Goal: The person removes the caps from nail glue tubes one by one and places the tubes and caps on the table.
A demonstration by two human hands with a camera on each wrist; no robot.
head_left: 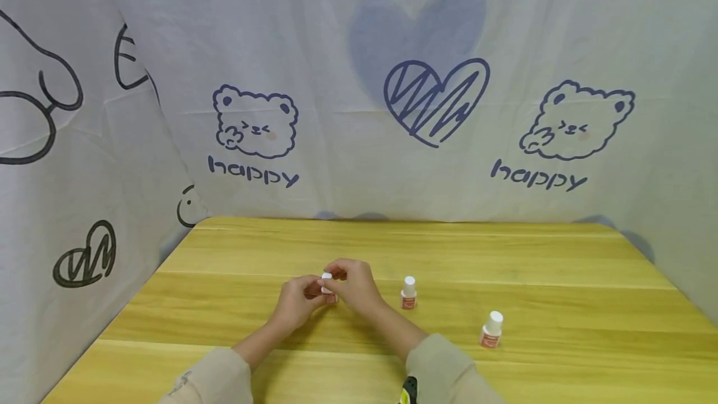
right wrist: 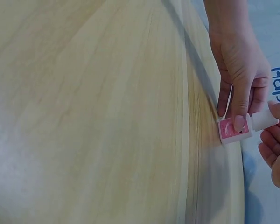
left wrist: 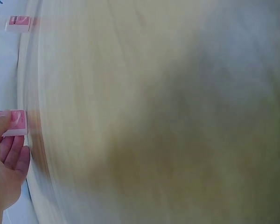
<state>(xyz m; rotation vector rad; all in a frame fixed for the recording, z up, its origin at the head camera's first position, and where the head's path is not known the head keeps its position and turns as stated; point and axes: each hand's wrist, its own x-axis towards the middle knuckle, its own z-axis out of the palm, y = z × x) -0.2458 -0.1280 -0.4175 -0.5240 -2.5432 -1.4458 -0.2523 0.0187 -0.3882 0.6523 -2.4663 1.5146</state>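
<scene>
One bottle (right wrist: 227,132), lower centre in the head view, has our left hand (head_left: 294,305) with fingers clamped on its body, our right hand (head_left: 356,287) pinching its cap (right wrist: 264,120): likely cap-turning, next needing a steady hold.

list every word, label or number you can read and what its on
"happy": back cloth, under left bear drawing
"happy": same cloth, under right bear drawing
Held bottle: print too blurred to read
Middle bottle, right bottle: print too small to read
</scene>
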